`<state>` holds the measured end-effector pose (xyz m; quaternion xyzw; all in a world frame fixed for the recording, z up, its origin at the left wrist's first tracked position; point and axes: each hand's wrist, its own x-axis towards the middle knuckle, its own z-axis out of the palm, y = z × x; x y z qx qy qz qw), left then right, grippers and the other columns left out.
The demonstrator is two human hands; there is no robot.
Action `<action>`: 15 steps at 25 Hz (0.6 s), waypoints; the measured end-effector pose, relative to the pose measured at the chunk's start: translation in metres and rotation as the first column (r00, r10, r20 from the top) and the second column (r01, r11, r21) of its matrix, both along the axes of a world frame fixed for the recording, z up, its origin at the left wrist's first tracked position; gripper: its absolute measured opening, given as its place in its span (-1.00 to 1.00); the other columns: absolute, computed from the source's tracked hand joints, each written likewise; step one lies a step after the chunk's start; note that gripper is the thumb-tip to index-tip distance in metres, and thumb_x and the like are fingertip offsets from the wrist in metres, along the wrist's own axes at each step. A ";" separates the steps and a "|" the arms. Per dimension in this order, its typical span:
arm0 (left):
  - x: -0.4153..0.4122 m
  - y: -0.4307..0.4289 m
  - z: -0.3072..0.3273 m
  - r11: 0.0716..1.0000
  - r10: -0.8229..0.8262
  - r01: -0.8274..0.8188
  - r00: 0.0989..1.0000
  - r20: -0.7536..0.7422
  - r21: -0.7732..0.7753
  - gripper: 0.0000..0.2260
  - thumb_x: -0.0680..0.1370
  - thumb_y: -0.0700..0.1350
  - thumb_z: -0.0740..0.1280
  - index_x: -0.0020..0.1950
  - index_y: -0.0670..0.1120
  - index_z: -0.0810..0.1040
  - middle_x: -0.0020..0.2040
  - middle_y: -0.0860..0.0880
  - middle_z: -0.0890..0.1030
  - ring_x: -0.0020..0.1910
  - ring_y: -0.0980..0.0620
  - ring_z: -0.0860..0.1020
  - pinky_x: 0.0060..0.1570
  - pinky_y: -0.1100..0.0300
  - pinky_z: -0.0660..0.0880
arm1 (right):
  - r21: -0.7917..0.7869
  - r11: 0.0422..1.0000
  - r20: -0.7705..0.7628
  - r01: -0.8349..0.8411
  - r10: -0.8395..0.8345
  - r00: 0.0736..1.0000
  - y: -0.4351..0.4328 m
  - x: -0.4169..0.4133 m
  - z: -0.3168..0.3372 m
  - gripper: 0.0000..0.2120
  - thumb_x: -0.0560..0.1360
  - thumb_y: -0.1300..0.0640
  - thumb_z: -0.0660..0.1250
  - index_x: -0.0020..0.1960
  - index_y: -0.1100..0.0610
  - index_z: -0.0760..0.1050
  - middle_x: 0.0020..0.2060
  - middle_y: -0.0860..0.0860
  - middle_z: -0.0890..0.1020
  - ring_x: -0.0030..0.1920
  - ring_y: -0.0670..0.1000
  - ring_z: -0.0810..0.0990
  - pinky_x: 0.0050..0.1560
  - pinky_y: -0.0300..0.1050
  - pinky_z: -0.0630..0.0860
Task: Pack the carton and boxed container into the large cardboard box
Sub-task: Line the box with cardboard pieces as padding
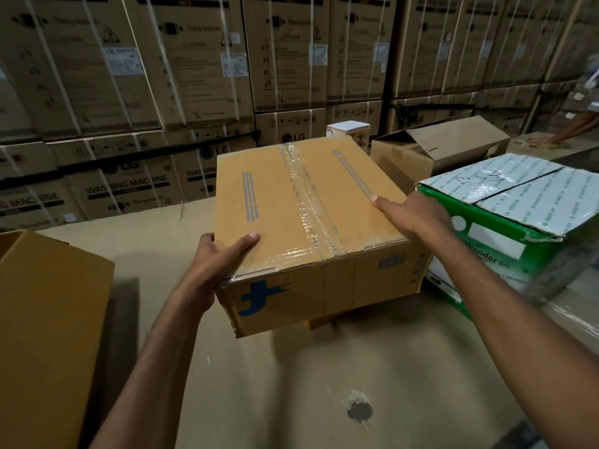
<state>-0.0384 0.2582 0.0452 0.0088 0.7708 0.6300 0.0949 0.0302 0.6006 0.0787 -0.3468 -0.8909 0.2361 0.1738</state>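
Fingers of the left hand [223, 254] and right hand [411, 215] clasp the taped carton [308, 205] over the counter [291, 384]. A green box [505, 222] crowds its right side, and an open cardboard box [453, 147] stands behind.

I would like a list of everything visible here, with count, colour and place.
taped carton: one, brown, centre, in both hands
green box: one, green-white, right
open box: one, brown, near left
flapped box: one, brown, back right
small box: one, white-topped, behind carton
stacked cartons: many, brown, background
table: one, beige, underneath
other person's arm: one, far right
left hand: one, grips carton's near corner
right hand: one, grips carton's right edge
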 end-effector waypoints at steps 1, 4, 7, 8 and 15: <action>0.004 -0.009 -0.001 1.000 0.018 -0.018 1.000 -0.022 0.010 -0.13 0.38 0.19 0.58 0.53 -0.07 0.24 0.21 -0.06 0.55 0.12 -0.06 0.60 0.08 -0.02 0.60 | 0.007 1.000 -0.024 0.007 -0.007 1.000 -0.008 0.004 0.000 -0.19 0.49 -0.50 0.23 0.30 0.21 0.53 -0.05 0.07 0.51 -0.09 0.15 0.50 -0.22 -0.07 0.36; 0.015 -0.038 0.002 0.998 0.064 -0.062 0.993 -0.100 0.018 -0.09 0.35 0.22 0.58 0.55 -0.04 0.24 0.26 -0.07 0.55 0.14 -0.07 0.60 0.17 -0.09 0.59 | 0.037 0.999 -0.111 0.013 -0.008 0.994 -0.039 0.014 0.005 -0.21 0.48 -0.51 0.24 0.26 0.19 0.50 -0.05 0.07 0.54 -0.12 0.14 0.49 -0.34 -0.11 0.26; 0.026 -0.069 0.010 0.995 0.101 -0.096 0.972 -0.212 0.034 -0.10 0.34 0.21 0.58 0.55 0.01 0.23 0.25 -0.03 0.53 0.16 -0.04 0.59 0.16 -0.06 0.59 | 0.026 1.000 -0.240 0.004 0.002 0.971 -0.072 0.024 0.012 -0.26 0.47 -0.51 0.26 0.23 0.15 0.48 -0.08 0.04 0.54 -0.14 0.10 0.50 -0.36 -0.15 0.22; 0.029 -0.079 0.013 0.994 0.110 -0.101 0.960 -0.259 0.046 -0.12 0.35 0.19 0.58 0.54 0.01 0.24 0.23 0.00 0.53 0.15 0.00 0.59 0.12 0.01 0.59 | 0.028 1.000 -0.283 0.002 0.006 0.959 -0.081 0.028 0.014 -0.27 0.47 -0.51 0.26 0.22 0.14 0.48 -0.10 0.02 0.54 -0.15 0.08 0.51 -0.34 -0.15 0.24; 0.053 -0.138 0.024 0.988 0.135 -0.080 0.849 -0.511 0.128 -0.13 0.35 0.08 0.60 0.54 0.06 0.22 0.27 0.12 0.50 0.20 0.18 0.54 -0.04 0.38 0.57 | 0.032 0.996 -0.577 -0.080 0.084 0.812 -0.147 0.051 0.022 -0.51 0.50 -0.42 0.33 0.05 0.00 0.43 -0.21 -0.17 0.47 -0.24 -0.13 0.46 -0.30 -0.16 0.32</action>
